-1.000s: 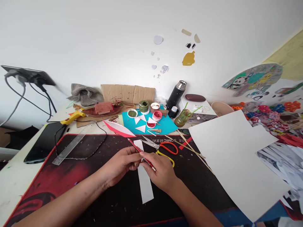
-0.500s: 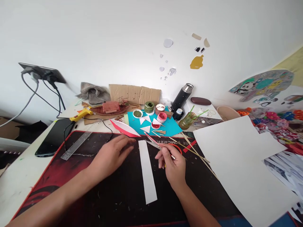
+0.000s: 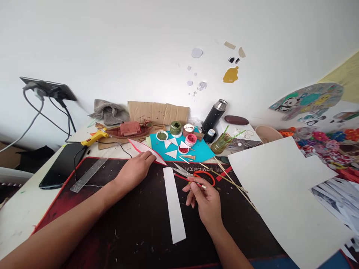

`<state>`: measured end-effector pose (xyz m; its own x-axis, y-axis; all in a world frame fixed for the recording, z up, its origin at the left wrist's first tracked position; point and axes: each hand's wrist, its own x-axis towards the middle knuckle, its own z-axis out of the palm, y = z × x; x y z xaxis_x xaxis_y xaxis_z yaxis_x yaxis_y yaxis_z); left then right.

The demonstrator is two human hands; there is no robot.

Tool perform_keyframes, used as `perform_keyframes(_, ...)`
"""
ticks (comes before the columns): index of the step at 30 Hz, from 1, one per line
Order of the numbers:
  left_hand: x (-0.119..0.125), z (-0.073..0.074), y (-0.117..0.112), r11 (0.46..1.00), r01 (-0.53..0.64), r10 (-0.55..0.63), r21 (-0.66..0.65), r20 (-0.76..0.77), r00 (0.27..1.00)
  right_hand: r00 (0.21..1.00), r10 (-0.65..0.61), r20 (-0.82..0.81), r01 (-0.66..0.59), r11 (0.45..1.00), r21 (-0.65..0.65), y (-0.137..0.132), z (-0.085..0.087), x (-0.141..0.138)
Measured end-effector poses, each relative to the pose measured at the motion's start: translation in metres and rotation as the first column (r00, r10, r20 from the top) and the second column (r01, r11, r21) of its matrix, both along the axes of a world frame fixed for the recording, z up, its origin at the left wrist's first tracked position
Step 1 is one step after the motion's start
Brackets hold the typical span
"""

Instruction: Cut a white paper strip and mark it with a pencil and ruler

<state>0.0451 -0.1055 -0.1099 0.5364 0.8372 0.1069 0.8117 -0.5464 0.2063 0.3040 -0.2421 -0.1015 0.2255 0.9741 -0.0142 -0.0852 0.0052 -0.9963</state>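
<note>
My left hand (image 3: 137, 166) is closed on a boat-shaped piece of folded white paper (image 3: 141, 146) with red painted edges, fingertips at its right half. In my right hand (image 3: 206, 203), held above the black desk mat, is a thin paintbrush (image 3: 181, 176) with its tip pointing left. Just beyond the brush lies a pair of orange-handled scissors (image 3: 182, 170), blades apart. A long white paper strip (image 3: 174, 207) rests on the mat between my hands. Open paint pots, one green (image 3: 175, 128) and one red (image 3: 191, 140), stand on a blue sheet (image 3: 155, 141) beside small white paper triangles (image 3: 171, 154).
At the back left are a brown model boat (image 3: 130, 129), a yellow glue gun (image 3: 95, 137) and a phone (image 3: 63, 166). A clear ruler (image 3: 89, 175) lies left. Thin sticks (image 3: 232, 181), a black flask (image 3: 214, 115), a jar of murky liquid (image 3: 220, 145) and large white paper (image 3: 280, 194) occupy the right.
My left hand has moved up onto the boat-shaped paper and grips it; the paper has tilted slightly. The brush in my right hand has swung lower, its tip away from the paper.
</note>
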Motion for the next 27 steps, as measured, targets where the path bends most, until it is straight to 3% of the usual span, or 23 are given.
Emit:
perform_keyframes(7,0.01,-0.007,0.015,1.0,-0.005,0.004,0.029,0.028,1.0,0.998,-0.031,-0.049,0.029,0.999,-0.034,-0.002,0.003,-0.001)
perform_keyframes(11,0.002,0.002,0.008,0.997,-0.061,0.058,0.056,0.045,0.997,0.994,-0.046,-0.101,0.038,0.997,-0.073,-0.003,-0.002,0.003)
perform_keyframes(14,-0.027,0.022,-0.002,0.975,-0.198,0.196,0.1,0.029,0.98,0.983,-0.071,-0.17,0.059,0.995,-0.076,-0.002,-0.007,0.006)
perform_keyframes(17,-0.069,0.042,-0.008,0.912,-0.376,0.387,0.165,-0.033,0.922,0.964,-0.115,-0.241,0.097,0.992,-0.085,0.001,-0.01,0.008)
perform_keyframes(19,-0.095,0.047,-0.009,0.879,-0.443,0.465,0.178,-0.107,0.879,0.952,-0.139,-0.273,0.119,0.989,-0.086,0.003,-0.011,0.007)
perform_keyframes(23,-0.125,0.036,-0.009,0.886,-0.447,0.463,0.123,-0.254,0.849,0.96,-0.095,-0.262,0.079,0.994,-0.07,0.003,-0.011,0.005)
perform_keyframes(27,-0.134,0.017,-0.006,0.904,-0.424,0.422,0.059,-0.288,0.859,0.995,0.03,-0.1,-0.033,0.999,-0.024,-0.007,-0.009,0.003)
